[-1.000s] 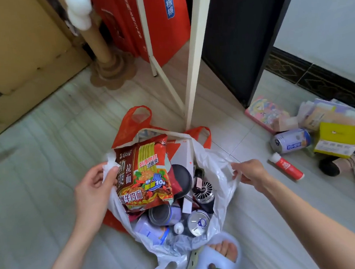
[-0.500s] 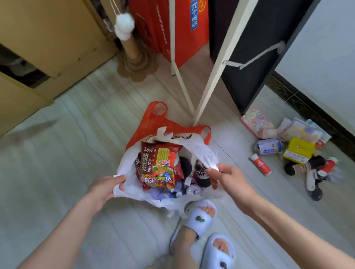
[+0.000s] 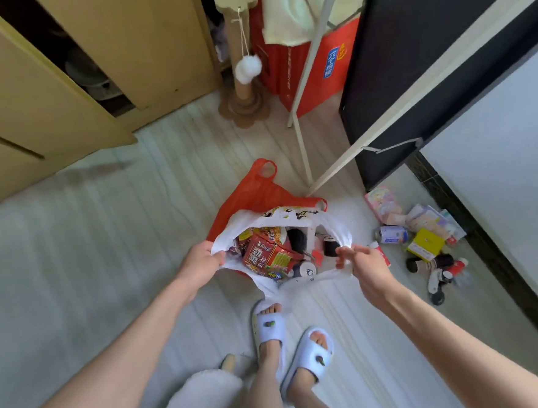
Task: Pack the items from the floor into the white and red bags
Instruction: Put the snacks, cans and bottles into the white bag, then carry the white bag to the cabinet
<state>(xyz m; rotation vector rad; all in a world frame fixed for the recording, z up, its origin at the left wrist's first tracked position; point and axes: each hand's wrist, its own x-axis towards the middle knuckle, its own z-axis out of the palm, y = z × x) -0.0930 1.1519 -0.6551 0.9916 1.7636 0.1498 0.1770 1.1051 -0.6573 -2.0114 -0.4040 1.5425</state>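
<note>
The white bag hangs open between my hands, raised off the floor. My left hand grips its left edge and my right hand grips its right handle. Inside lie a red noodle packet, a can and dark items. The red bag lies on the floor behind the white one. To the right, items remain on the floor: a silver can, a yellow box, a pink packet, a red-and-white tube and dark socks.
My two feet in pale slippers stand just below the bag. A fluffy egg-shaped cushion lies at bottom left. A white rack leg, a cardboard scratching post, a red carton and a yellow cupboard stand behind.
The view has risen and pulled back from the bag. Both hands lifted the white bag's edges and now hold the bag up off the floor; my feet came into view.
</note>
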